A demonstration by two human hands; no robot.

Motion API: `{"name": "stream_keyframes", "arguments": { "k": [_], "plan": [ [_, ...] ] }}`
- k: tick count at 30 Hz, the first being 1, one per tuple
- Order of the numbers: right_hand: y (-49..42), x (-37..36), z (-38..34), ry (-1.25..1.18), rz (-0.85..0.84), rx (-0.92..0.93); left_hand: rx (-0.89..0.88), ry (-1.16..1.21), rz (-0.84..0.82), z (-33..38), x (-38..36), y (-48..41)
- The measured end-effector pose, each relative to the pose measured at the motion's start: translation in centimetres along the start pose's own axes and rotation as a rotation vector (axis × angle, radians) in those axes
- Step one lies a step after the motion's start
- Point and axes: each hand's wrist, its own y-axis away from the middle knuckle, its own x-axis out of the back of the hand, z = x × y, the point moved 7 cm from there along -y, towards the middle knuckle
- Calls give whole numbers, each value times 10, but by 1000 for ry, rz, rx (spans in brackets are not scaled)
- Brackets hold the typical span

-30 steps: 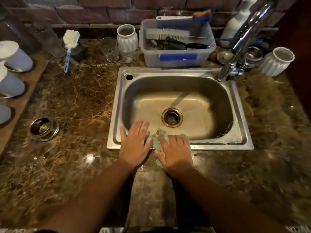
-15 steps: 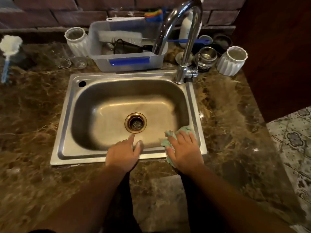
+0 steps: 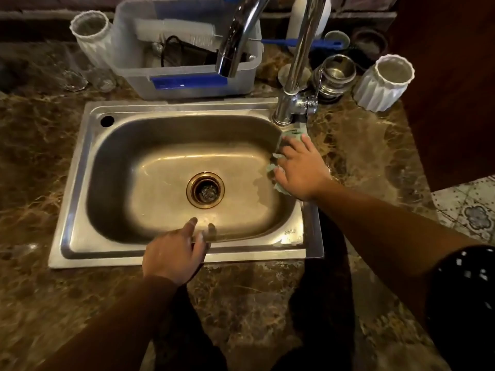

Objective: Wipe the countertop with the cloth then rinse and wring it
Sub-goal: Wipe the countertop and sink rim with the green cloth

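A pale green cloth lies on the right rim of the steel sink, just in front of the tap's base. My right hand presses flat on it with spread fingers and covers most of it. My left hand rests on the sink's front rim, fingers relaxed and reaching over the basin, holding nothing. The brown marble countertop surrounds the sink. The chrome tap arches over the basin; no water runs.
Behind the sink stand a plastic tub with brushes, two white ribbed vases, a steel cup, glasses and a white bottle. A dark cabinet and tiled floor lie to the right.
My right hand has slid the cloth from the sink's front rim round the corner and up the right rim towards the tap. My left hand stayed at the front rim. The view shifted right.
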Motion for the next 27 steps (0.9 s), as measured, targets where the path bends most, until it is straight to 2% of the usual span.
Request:
{"name": "stream_keyframes", "arguments": {
  "k": [4,8,12,15,19,22,27],
  "plan": [
    [18,-3,-11,39,-69,-10,-7,30,-3,2,1,2],
    [90,-7,-46,-89,-50,-16,-16,2,26,1,3,0],
    [142,-10,-98,-292,-57,-144,-51,-29,48,5,5,3],
    [151,-7,-149,-345,0,-233,-57,-47,46,7,7,4],
    [138,-2,-200,-327,40,-147,-57,-48,55,7,9,2],
    [148,-5,-193,-292,50,-97,-62,-42,74,6,7,2],
    [187,-15,-107,-293,54,-125,-68,-49,67,6,6,5]
  ]
}}
